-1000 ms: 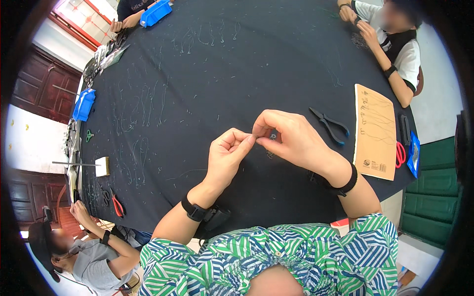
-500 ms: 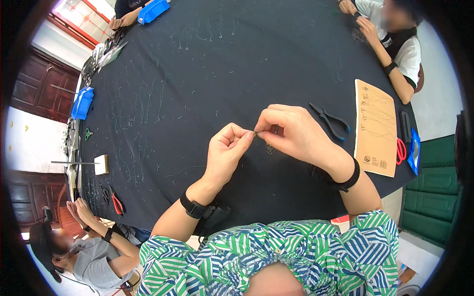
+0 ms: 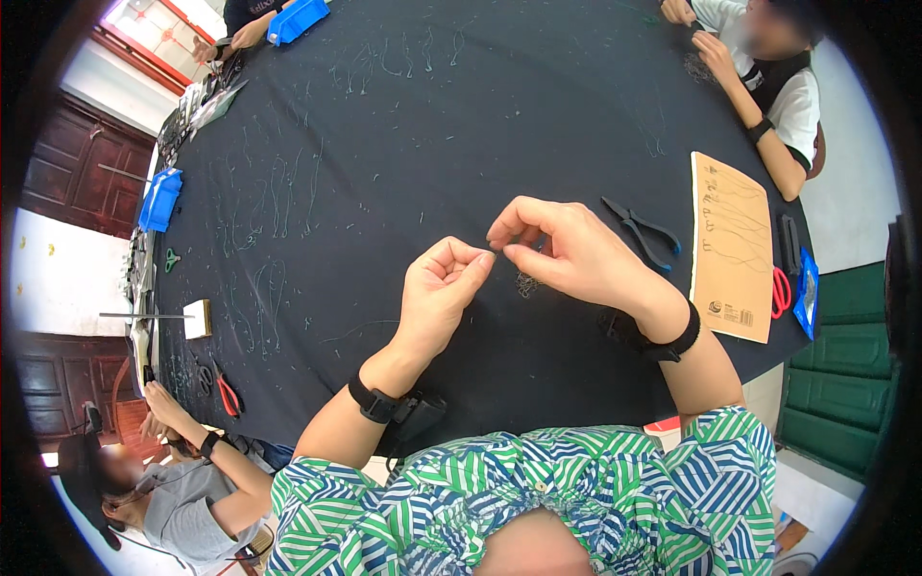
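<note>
My left hand (image 3: 439, 293) is closed in a pinch of thumb and forefinger. Whatever sits between those fingertips is too small to name. Just to its right is my right hand (image 3: 576, 254), its thumb and forefinger parted and their tips close to the left fingertips. Beneath the right hand, partly covered by it, lies a small heap of thin wiry pieces (image 3: 526, 285) on the black cloth (image 3: 432, 173). A fine dark line (image 3: 360, 329) trails over the cloth by my left forearm.
Pliers (image 3: 642, 235) lie beyond my right hand, beside a tan sheet (image 3: 730, 288) bearing threads with small hooks. Red-handled scissors (image 3: 780, 293) and a blue packet (image 3: 807, 293) sit farther right. Leftward are thread strands (image 3: 279, 197), red-handled pliers (image 3: 228, 394) and blue bins (image 3: 160, 201). Other people work around the table.
My right thumb and forefinger have parted and drawn slightly off the left fingertips, where they were pinched together before. My left hand keeps its pinch almost in place.
</note>
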Demonstrator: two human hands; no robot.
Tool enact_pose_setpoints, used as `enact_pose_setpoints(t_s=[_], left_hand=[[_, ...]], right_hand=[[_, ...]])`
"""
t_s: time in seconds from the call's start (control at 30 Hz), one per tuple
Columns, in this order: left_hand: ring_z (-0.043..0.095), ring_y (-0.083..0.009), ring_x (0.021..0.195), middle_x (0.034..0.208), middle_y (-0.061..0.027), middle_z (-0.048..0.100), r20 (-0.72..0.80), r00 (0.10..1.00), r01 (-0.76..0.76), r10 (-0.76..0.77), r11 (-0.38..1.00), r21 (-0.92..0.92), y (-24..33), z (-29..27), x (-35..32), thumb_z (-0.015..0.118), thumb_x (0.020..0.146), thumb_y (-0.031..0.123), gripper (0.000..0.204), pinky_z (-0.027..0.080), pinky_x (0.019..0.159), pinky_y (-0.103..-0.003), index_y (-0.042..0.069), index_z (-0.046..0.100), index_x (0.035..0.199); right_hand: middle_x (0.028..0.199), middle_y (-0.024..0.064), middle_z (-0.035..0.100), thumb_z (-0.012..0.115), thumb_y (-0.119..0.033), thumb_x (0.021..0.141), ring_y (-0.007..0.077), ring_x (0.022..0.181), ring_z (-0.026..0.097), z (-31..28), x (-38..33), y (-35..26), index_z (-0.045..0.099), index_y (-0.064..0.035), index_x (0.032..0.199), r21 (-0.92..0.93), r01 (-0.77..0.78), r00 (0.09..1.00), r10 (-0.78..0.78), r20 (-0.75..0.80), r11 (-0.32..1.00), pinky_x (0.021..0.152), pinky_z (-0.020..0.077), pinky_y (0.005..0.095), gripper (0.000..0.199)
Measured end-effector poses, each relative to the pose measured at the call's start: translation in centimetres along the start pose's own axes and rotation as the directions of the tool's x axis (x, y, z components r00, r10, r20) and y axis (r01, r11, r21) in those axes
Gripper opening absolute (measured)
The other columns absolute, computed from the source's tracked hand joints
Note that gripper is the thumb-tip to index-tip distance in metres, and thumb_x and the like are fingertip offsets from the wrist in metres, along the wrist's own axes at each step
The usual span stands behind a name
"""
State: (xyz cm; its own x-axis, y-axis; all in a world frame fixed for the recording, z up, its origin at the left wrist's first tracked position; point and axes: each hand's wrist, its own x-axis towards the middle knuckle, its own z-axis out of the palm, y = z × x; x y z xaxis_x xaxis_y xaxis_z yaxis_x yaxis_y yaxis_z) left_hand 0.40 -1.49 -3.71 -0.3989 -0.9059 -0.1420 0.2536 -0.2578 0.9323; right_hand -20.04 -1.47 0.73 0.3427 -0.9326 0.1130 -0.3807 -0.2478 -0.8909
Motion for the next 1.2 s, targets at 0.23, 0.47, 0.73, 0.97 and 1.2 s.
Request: enact_pose_setpoints(t_s=[0.23, 0.47, 0.73, 0.97, 1.2], left_hand=[[0.035, 0.0031, 0.056, 0.070, 0.0108, 0.052, 0.003, 1.000, -0.006, 0.006, 1.000, 0.020, -0.3, -0.3, 0.0, 0.065, 0.097, 0.010, 0.007, 0.024, 0.050, -0.017, 0.006, 0.063, 0.091], [0.035, 0.0038, 0.057, 0.070, 0.0113, 0.052, -0.001, 1.000, 0.009, -0.009, 1.000, 0.009, -0.1, -0.4, -0.1, 0.065, 0.097, 0.011, 0.008, 0.025, 0.050, -0.017, 0.006, 0.063, 0.091], [0.032, 0.0025, 0.054, 0.069, 0.0111, 0.049, 0.008, 1.000, 0.022, -0.022, 0.999, 0.030, -0.3, -0.5, 0.1, 0.064, 0.098, 0.012, 0.009, 0.022, 0.048, -0.018, 0.006, 0.063, 0.091], [0.032, 0.0008, 0.053, 0.069, 0.0104, 0.049, 0.032, 0.999, 0.041, -0.043, 0.998, 0.046, -0.3, -0.5, 0.1, 0.063, 0.098, 0.013, 0.008, 0.022, 0.048, -0.019, 0.007, 0.064, 0.094], [0.029, 0.0011, 0.052, 0.067, 0.0109, 0.046, 0.050, 0.998, 0.050, -0.050, 0.999, -0.005, -0.1, -0.5, 0.1, 0.064, 0.098, 0.018, 0.013, 0.021, 0.047, -0.020, 0.005, 0.065, 0.093]], right_hand=[[0.087, 0.0056, 0.071, 0.068, -0.008, 0.086, 0.0131, 0.076, 0.067, 0.6, 0.1, 0.1, 0.064, -0.0006, 0.097, 0.006, 0.029, 0.999, -0.029, 0.024, 1.000, 0.061, 0.0495, 0.0255, 0.014], [0.083, 0.0061, 0.069, 0.070, -0.006, 0.084, 0.0158, 0.071, 0.067, 0.4, -0.1, -0.5, 0.067, -0.0026, 0.089, -0.194, 0.119, 0.992, -0.126, -0.025, 0.974, 0.059, 0.0500, 0.0270, 0.007], [0.079, 0.0075, 0.065, 0.070, -0.005, 0.082, 0.0236, 0.072, 0.064, 0.4, 0.0, 0.3, 0.065, -0.0039, 0.086, -0.366, 0.284, 0.946, -0.322, -0.045, 0.886, 0.062, 0.0504, 0.0330, 0.007], [0.083, 0.0109, 0.062, 0.068, -0.006, 0.082, 0.0298, 0.079, 0.064, 0.1, 0.1, 0.5, 0.062, -0.0032, 0.087, -0.386, 0.351, 0.926, -0.378, 0.007, 0.853, 0.066, 0.0504, 0.0398, 0.008], [0.081, 0.0110, 0.060, 0.068, -0.006, 0.082, 0.0291, 0.078, 0.063, -0.1, 0.0, 0.3, 0.061, -0.0033, 0.085, -0.415, 0.371, 0.918, -0.397, 0.027, 0.831, 0.066, 0.0502, 0.0397, 0.009]])
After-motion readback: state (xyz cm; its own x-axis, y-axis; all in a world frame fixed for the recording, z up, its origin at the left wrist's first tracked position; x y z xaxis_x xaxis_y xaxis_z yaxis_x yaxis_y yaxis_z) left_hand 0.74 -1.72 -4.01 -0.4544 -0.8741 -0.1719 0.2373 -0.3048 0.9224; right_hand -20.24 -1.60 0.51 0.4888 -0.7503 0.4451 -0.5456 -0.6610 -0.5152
